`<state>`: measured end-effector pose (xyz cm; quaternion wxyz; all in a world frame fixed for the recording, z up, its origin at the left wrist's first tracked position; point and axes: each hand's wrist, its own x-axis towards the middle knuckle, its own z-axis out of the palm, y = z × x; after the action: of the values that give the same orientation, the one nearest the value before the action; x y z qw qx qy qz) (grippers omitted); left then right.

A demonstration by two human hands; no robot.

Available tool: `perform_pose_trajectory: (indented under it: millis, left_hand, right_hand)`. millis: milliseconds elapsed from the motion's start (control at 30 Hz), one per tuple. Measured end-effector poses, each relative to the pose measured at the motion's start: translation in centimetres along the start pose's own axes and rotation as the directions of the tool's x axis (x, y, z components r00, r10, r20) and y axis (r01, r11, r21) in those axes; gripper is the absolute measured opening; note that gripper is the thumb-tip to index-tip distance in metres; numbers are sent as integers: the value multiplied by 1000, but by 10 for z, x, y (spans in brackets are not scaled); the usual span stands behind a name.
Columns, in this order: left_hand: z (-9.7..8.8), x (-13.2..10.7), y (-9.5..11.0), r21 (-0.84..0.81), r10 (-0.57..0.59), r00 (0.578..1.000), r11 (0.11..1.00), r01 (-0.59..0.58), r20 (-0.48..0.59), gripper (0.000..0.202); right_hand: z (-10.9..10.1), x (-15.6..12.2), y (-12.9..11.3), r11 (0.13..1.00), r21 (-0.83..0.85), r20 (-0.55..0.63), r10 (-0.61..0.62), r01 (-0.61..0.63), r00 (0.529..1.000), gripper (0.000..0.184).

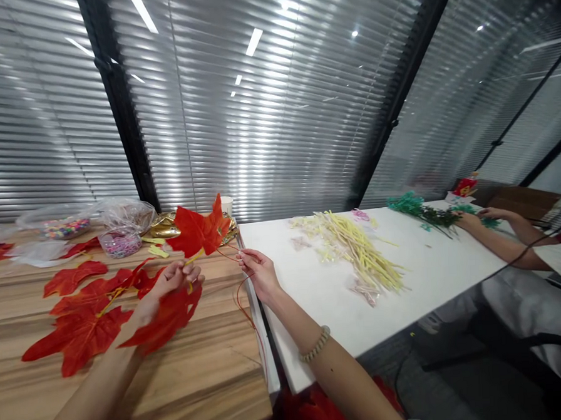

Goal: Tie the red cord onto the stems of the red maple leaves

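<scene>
**Red leaf pinched over the worktop**

The left hand (174,278) closes its fingers (190,272) on the yellow stem of a red maple leaf (200,230), which rises at one o'clock; the right hand (258,271) pinches a thin red thread (241,300) at three o'clock; the wooden worktop (208,370) lies beneath.

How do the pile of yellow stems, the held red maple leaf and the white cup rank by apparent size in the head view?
1. Pile of pale yellow plastic stems
2. Held red fabric maple leaf, nearer the camera
3. White paper cup, partly hidden
</scene>
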<state>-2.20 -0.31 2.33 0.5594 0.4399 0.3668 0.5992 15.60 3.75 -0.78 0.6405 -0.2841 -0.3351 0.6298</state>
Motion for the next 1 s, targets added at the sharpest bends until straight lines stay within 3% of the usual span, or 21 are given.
perform_pose_trajectory:
  millis: [133,233,433,567,733,1000]
  left_hand:
    - [18,-4,-1,86,-33,998,996,38,-62,42]
    - [34,-12,-11,190,45,997,981,-31,-70,63]
    - [45,-19,-24,293,42,999,956,-32,-27,62]
    - [47,-21,-19,335,31,998,942,-11,-55,53]
    - [47,-21,-13,261,6,997,965,15,-80,45]
    - [44,-22,-8,21,-98,994,995,99,-43,50]
  right_hand:
    - [4,-6,-3,1000,5,45,-2,1,999,24]
    - [7,-10,-6,1000,11,74,-27,26,997,23]
    - [16,-18,-8,995,-98,105,9,1,994,26]
    - [16,-18,-6,985,-154,132,-59,79,990,23]
    - [15,-19,-5,965,-218,166,-109,145,980,21]
    - [19,-24,-7,969,-183,192,-128,164,973,19]
